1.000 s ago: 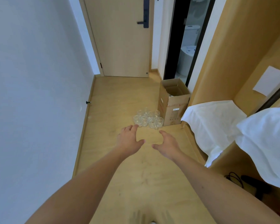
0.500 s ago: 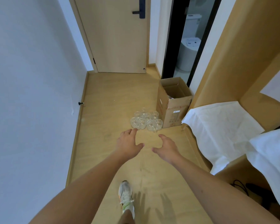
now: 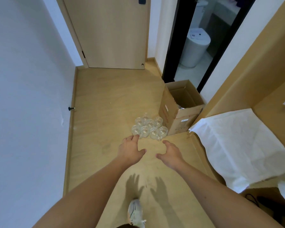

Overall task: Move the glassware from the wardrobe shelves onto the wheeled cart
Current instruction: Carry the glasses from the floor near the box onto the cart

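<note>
- Reaching forward over the wooden floor (image 3: 105,102), two bare forearms are seen, one from each near corner of the view.
- The left hand (image 3: 130,150) is held palm down with fingers loosely spread and thumb out to the right; nothing is gripped by it.
- The right hand (image 3: 169,153) is likewise held relaxed and spread, thumb pointing left toward the other hand; nothing is held in it.
- A gap of bare floor is left between the two thumbs, and two hand shadows are cast on the floor nearer the viewer.
- The glasses (image 3: 149,128) are set on the floor just beyond the fingertips, in one tight cluster; eight can be counted, four in the near row, three behind, and one at the far end, though the clear glass makes the count uncertain.
- In the picture the left fingertips overlap the near left edge of the cluster; whether glass is touched cannot be told.
- One open cardboard box (image 3: 179,109) is stood just right of the cluster, its flaps up.
- One closed wooden door (image 3: 112,30) is seen at the far end, and one dark doorway to its right, with one white bin (image 3: 196,48) beyond it.
- Two white cloths are seen at the right: one large cloth (image 3: 237,142) spread over a wooden ledge, a second only partly in view at the near right edge.
- One white shoe (image 3: 135,213) is seen at the near edge.
- One black doorstop (image 3: 71,108) is fixed low on the left wall.
</note>
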### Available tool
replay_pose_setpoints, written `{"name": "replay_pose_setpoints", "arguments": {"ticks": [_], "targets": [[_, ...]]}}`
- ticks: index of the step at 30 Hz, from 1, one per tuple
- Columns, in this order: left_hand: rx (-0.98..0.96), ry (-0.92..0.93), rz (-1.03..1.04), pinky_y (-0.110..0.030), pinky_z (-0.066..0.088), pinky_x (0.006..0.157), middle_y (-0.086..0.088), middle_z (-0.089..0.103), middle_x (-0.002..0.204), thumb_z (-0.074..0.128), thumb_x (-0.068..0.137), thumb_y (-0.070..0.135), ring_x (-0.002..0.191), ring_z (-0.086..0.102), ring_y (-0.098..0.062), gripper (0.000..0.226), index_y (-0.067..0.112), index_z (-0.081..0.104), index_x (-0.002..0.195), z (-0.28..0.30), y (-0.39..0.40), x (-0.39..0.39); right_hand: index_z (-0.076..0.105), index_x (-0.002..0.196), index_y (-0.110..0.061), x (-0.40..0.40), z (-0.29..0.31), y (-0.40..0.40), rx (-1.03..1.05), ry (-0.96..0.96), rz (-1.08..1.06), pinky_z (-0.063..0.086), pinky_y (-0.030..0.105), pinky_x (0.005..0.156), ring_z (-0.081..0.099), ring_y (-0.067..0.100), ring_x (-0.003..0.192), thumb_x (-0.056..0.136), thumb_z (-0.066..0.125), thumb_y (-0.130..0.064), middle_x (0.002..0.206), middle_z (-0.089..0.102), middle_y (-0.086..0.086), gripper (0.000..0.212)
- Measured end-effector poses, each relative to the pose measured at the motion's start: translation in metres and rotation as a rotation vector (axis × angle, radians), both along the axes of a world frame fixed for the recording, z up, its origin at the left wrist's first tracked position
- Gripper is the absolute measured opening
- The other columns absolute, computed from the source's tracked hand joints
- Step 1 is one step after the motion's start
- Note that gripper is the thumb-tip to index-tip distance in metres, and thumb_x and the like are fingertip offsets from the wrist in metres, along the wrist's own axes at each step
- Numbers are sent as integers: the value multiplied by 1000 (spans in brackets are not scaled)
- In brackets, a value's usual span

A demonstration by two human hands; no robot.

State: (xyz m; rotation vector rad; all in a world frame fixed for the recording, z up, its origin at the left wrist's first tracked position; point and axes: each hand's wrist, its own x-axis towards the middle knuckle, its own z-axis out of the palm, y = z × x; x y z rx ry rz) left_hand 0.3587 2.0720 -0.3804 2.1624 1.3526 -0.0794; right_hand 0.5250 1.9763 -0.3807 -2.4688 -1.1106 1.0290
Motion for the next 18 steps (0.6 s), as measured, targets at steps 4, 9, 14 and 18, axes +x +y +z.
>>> {"name": "replay_pose_setpoints", "arguments": {"ticks": [4, 9, 14, 18], "targets": [[-25, -3, -12, -41, 36, 113, -8, 40, 156, 65, 90, 51, 142, 35, -31, 77, 20, 35, 153, -9, 48, 4, 38, 152, -20, 4, -7, 40, -16, 7, -22, 40, 30, 106, 46, 25, 137, 83, 77, -40, 149, 48, 7, 82], [-74, -4, -2, -40, 35, 113, -8, 40, 156, 65, 91, 52, 142, 34, -32, 76, 20, 34, 153, -22, 92, 13, 39, 152, -19, 17, -20, 81, -77, 26, -36, 43, 32, 105, 48, 26, 135, 84, 77, -39, 148, 49, 8, 81], [-111, 12, 36, -41, 36, 113, -9, 43, 153, 67, 89, 51, 140, 37, -32, 77, 19, 37, 152, -44, 132, 26, 37, 154, -20, 33, -42, 127, -125, 43, 3, 42, 30, 103, 48, 24, 136, 85, 76, -39, 150, 47, 6, 81], [-138, 27, 78, -40, 36, 113, -7, 44, 153, 67, 89, 51, 139, 38, -31, 77, 18, 38, 152, -63, 167, 40, 38, 153, -18, 52, -65, 169, -157, 77, 38, 40, 29, 104, 46, 24, 137, 86, 74, -40, 151, 47, 7, 79]]}}
